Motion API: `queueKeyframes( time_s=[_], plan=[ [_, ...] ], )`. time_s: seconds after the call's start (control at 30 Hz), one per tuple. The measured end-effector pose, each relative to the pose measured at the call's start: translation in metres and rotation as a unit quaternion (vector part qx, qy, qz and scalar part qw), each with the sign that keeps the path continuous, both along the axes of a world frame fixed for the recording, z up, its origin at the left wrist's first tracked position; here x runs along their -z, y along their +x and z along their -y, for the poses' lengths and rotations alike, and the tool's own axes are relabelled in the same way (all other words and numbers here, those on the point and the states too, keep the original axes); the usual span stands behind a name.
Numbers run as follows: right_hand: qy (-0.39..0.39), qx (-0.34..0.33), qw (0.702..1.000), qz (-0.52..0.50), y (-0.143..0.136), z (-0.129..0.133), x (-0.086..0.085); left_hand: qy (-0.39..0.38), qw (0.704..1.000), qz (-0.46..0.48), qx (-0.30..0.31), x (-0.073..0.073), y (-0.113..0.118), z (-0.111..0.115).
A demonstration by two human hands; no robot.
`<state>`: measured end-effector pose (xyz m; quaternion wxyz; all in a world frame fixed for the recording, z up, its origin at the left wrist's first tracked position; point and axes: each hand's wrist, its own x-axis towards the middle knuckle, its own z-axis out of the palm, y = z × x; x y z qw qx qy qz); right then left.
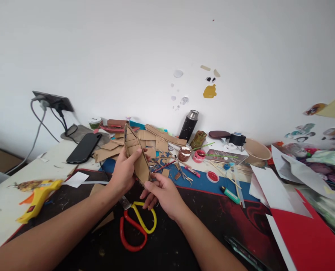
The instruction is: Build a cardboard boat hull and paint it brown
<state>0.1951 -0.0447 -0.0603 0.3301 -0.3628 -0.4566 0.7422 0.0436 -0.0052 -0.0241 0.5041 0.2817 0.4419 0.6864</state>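
A small cardboard boat (141, 165) with a pointed end is held up over the dark mat, tilted so its inside faces me. My left hand (125, 167) grips it by the side, thumb on the inner face and fingers behind. At its lower end, my right hand (163, 191) pinches the edge between thumb and fingers. Beneath the hands lie scissors (136, 227) with one red and one yellow handle, their blades partly hidden by my left arm. A yellow hot glue gun (39, 199) rests to the left.
Cardboard scraps (156, 141) pile up at the back near a black phone (84, 147). Behind stand a black thermos (188, 124) and paint jars (184, 152). A green utility knife (231, 195) lies at right, beside red paper (305, 229). A power socket (53, 101) is on the wall.
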Motion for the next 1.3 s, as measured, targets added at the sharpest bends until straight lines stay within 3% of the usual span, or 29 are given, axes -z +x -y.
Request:
queueKeyframes(
  time_s=[0.23, 0.5, 0.6, 0.8, 1.3],
  plan=[
    [0.009, 0.008, 1.000, -0.005, 0.001, -0.002, 0.005, 0.013, 0.999, -0.022, 0.025, -0.002, 0.002, 0.004],
    [0.025, 0.027, 0.999, -0.021, 0.001, -0.003, 0.004, -0.009, 0.998, -0.021, 0.062, 0.005, 0.008, 0.013],
    [0.011, 0.022, 1.000, -0.019, 0.001, -0.003, 0.002, -0.023, 0.997, -0.024, 0.076, 0.000, 0.005, 0.011],
    [0.003, -0.004, 1.000, -0.028, 0.001, -0.001, -0.003, -0.005, 0.998, -0.034, 0.052, -0.015, -0.007, 0.002],
    [-0.003, -0.001, 1.000, -0.018, 0.001, 0.000, -0.002, 0.016, 0.999, -0.035, 0.021, -0.010, -0.002, 0.004]
  ],
)
